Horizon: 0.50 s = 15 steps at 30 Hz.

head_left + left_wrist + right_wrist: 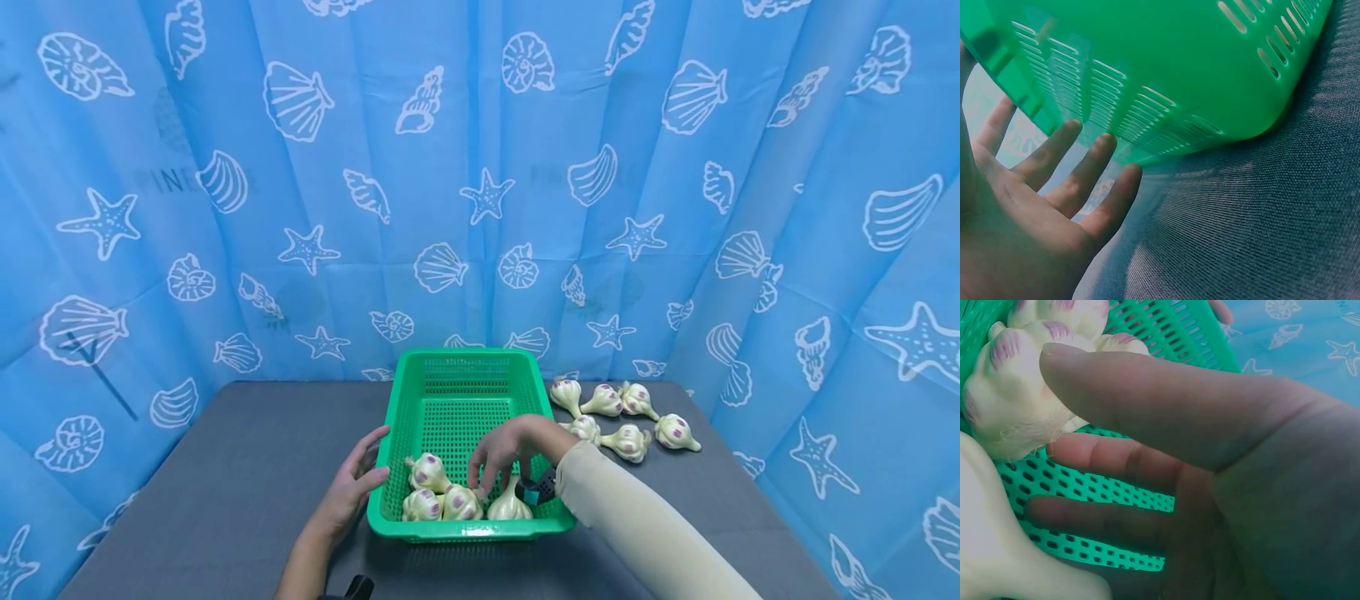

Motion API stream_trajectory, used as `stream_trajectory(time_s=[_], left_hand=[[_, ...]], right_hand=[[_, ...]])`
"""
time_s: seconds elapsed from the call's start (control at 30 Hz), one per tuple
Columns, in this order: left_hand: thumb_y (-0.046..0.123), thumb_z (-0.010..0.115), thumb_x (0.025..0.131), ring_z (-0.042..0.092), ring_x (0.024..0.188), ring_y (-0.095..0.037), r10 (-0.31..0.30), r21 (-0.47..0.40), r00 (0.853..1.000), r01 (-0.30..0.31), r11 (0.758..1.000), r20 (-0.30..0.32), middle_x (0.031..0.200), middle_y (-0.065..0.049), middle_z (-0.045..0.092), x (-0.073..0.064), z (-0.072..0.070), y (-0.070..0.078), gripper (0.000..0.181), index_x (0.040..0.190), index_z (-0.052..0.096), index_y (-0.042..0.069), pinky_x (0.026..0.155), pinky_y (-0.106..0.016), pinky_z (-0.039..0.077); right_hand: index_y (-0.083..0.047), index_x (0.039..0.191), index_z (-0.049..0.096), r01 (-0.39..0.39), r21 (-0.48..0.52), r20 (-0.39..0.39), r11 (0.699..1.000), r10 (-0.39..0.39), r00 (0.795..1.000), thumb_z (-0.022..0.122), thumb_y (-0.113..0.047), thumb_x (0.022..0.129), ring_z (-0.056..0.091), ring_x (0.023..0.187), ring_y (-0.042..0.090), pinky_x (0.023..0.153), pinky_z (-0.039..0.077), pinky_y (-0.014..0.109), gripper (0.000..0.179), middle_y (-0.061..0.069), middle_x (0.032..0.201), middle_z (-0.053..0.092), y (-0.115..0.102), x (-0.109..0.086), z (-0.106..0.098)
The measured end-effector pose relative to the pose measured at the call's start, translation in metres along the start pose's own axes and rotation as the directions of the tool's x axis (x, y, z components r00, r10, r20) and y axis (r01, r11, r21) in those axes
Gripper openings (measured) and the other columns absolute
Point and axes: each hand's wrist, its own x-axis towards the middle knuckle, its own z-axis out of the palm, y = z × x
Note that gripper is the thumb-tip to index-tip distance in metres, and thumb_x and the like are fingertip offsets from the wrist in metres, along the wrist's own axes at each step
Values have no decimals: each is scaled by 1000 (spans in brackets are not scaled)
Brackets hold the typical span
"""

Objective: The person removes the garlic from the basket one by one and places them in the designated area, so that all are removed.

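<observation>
A green plastic basket [468, 530] with slotted walls holds several garlic bulbs [427, 472] at its near end. My left hand [347, 485] is at the basket's left side, fingers spread and straight, fingertips right at the slotted wall in the left wrist view. Inside the basket, my right hand [504, 450] reaches down between the bulbs on the left and a single bulb [510, 505] on the right. In the right wrist view its thumb [1166, 387] and fingers are extended apart, the thumb tip overlapping a purple-streaked bulb [1004, 394], with nothing gripped.
Several more garlic bulbs [626, 442] lie on the grey cloth-covered table [247, 467], to the right of the basket. A blue curtain [480, 150] with white shell prints hangs behind and around the table. A black object [360, 587] shows at the near edge.
</observation>
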Motion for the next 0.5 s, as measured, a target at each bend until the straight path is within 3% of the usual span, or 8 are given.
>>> stream_trajectory(time_s=[0.33, 0.5], left_hand=[[7, 51, 97, 38, 129, -43, 2, 1, 1000, -2, 1000, 1, 148, -28, 30, -1, 1, 3, 62, 153, 26, 11, 90, -34, 48], [10, 52, 97, 39, 129, -41, -16, 16, 1000, 16, 1000, -20, 148, -27, 31, -1, 2, 3, 61, 153, 27, 13, 90, -35, 47]], right_hand=[[-18, 104, 68, -15, 10, 49, 1000, 14, 999, 68, -20, 92, 61, 99, 22, 82, 47, 52, 12, -1, 108, 62, 3, 2, 2], [-16, 103, 68, -18, 0, 50, 1000, 18, 999, 69, -19, 91, 58, 107, 26, 81, 48, 51, 12, 1, 108, 62, 3, 3, 4]])
